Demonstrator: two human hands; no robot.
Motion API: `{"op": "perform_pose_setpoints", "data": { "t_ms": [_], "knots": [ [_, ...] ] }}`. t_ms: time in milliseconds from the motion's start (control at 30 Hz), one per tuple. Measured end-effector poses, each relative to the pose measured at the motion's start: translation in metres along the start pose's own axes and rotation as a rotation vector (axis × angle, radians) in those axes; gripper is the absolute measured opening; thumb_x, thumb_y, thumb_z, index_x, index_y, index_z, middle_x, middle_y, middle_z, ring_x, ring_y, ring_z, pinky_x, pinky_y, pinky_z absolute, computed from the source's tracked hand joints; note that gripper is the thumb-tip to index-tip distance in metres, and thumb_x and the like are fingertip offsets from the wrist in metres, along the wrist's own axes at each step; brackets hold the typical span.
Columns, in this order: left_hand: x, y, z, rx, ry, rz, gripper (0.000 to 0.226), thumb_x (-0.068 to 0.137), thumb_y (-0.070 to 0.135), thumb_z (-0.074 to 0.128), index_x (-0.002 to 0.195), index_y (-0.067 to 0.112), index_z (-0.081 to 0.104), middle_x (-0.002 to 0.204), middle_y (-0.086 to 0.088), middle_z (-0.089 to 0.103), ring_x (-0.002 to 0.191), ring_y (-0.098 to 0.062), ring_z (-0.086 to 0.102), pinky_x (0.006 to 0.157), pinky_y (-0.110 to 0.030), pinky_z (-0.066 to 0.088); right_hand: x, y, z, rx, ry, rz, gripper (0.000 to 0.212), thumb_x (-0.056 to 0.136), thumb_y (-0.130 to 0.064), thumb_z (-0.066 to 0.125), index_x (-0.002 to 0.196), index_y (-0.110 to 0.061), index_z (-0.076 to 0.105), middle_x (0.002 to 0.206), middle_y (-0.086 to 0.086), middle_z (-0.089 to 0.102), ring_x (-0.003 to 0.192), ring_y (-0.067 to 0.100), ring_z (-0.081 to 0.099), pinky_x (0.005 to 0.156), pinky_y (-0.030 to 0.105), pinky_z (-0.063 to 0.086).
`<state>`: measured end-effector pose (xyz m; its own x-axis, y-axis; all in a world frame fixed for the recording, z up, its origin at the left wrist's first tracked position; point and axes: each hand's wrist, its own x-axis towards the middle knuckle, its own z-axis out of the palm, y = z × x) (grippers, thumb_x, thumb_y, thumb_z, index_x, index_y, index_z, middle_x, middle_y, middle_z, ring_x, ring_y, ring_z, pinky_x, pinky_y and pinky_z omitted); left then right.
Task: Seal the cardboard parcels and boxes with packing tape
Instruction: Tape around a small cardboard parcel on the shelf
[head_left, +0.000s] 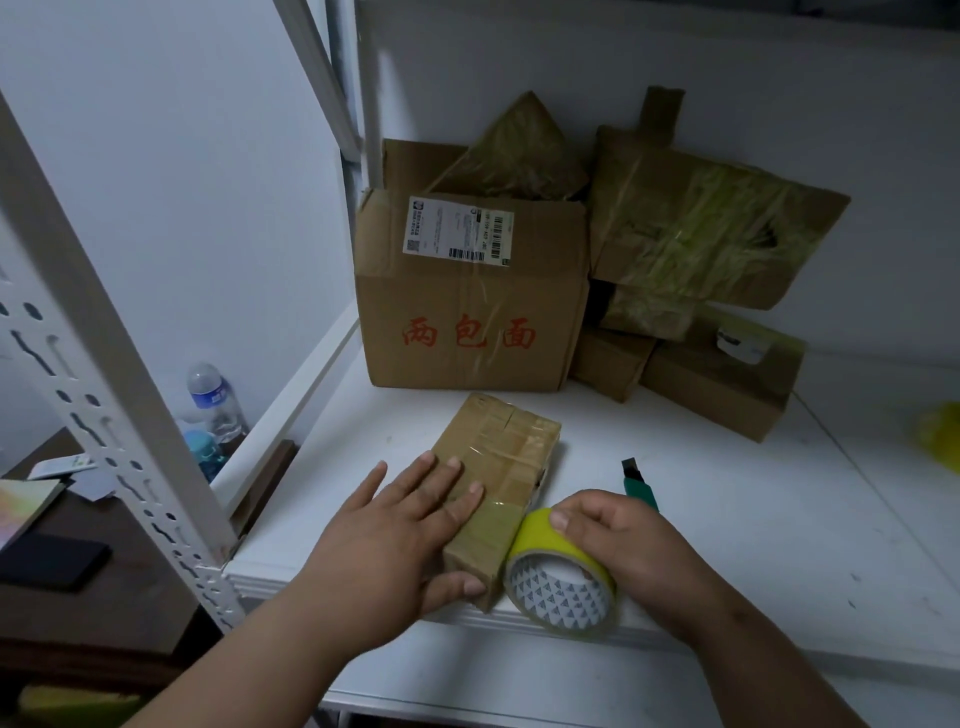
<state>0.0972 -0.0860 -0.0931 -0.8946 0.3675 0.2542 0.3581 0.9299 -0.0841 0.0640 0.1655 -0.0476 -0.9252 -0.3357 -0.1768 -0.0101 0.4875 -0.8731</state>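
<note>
Small parcel (498, 467), brown cardboard glossy with tape, at our six o'clock on the white shelf (727, 509), our left hand (400, 540) flat atop it, fingers spread, our right hand (618, 540) gripping the yellow tape roll (561, 571) at its three o'clock.

You face a white shelf board (727, 519) on a perforated white metal rack (119, 415), plain pale walls (182, 156) behind, a dark wooden desk (130, 587) left, dim light.

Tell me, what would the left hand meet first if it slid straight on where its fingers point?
Probably the big cardboard box; the left hand points along the small parcel toward it, though depth is unclear.
</note>
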Motion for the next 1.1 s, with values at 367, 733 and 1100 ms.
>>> {"op": "perform_pose_setpoints", "data": {
  "t_ms": [367,733,1100],
  "knots": [
    [0.010,-0.015,0.000,-0.175,-0.016,-0.099,0.073,0.073,0.053,0.054,0.138,0.020,0.054,0.144,-0.001,0.052,0.122,-0.023,0.058,0.099,-0.042,0.044,-0.002,0.022,0.015,0.368,-0.110,0.055,0.036,0.082,-0.027,0.059,0.112,-0.009,0.066,0.102,0.016,0.073,0.102,0.032,0.067,0.100,0.049,0.047],
    [0.035,-0.033,0.013,-0.201,-0.062,-0.043,0.093,0.086,0.078,0.001,0.149,0.019,0.035,0.162,0.006,0.021,0.147,-0.004,0.005,0.119,-0.033,0.013,-0.012,0.022,0.043,0.443,0.036,0.051,0.026,0.090,-0.034,0.060,0.106,-0.016,0.071,0.102,0.008,0.075,0.101,0.025,0.069,0.102,0.043,0.048],
    [0.062,-0.051,0.010,-0.232,-0.174,-0.007,0.106,0.075,0.082,-0.007,0.155,0.020,0.021,0.164,0.006,0.011,0.149,-0.005,0.001,0.117,-0.018,0.003,-0.022,0.007,0.060,0.282,0.186,0.038,0.042,0.086,-0.052,0.048,0.090,-0.012,0.062,0.076,-0.003,0.070,0.069,0.008,0.067,0.071,0.029,0.054]
  ]
}}
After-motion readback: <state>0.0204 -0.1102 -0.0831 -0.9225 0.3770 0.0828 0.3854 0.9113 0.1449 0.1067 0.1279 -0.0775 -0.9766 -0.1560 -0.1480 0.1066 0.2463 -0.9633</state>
